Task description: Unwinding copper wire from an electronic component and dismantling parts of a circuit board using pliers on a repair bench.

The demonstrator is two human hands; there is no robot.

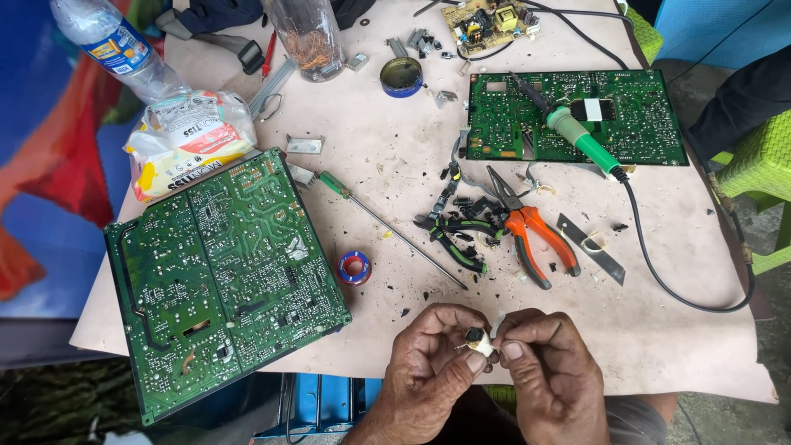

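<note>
**Small part held between both hands at the worktop's near edge**

Starting at the worktop's far left corner, we see a clear plastic bottle (pixel 115 45) with a blue and yellow label lying tilted, and just beside it a crumpled white, yellow and red packet (pixel 188 142). A large green circuit board (pixel 221 276) overhangs the near left corner, solder side up, apparently whole. A green-handled screwdriver (pixel 387 227) lies near the middle, with a small blue and red roll of tape (pixel 355 268) beside it.

At the near edge, our left hand (pixel 428 363) and right hand (pixel 548 371) meet, both pinched shut on a small dark component with a white scrap (pixel 479 339) between the fingertips. We judge the stripping work to be partly done: loose black bits and cut pieces litter the centre, and both boards remain.

Further right lie orange-handled pliers (pixel 527 235) among black fragments, a second green circuit board (pixel 577 119) at the far right, and a green soldering iron (pixel 577 136) resting across it, its cord trailing towards the right edge.
</note>
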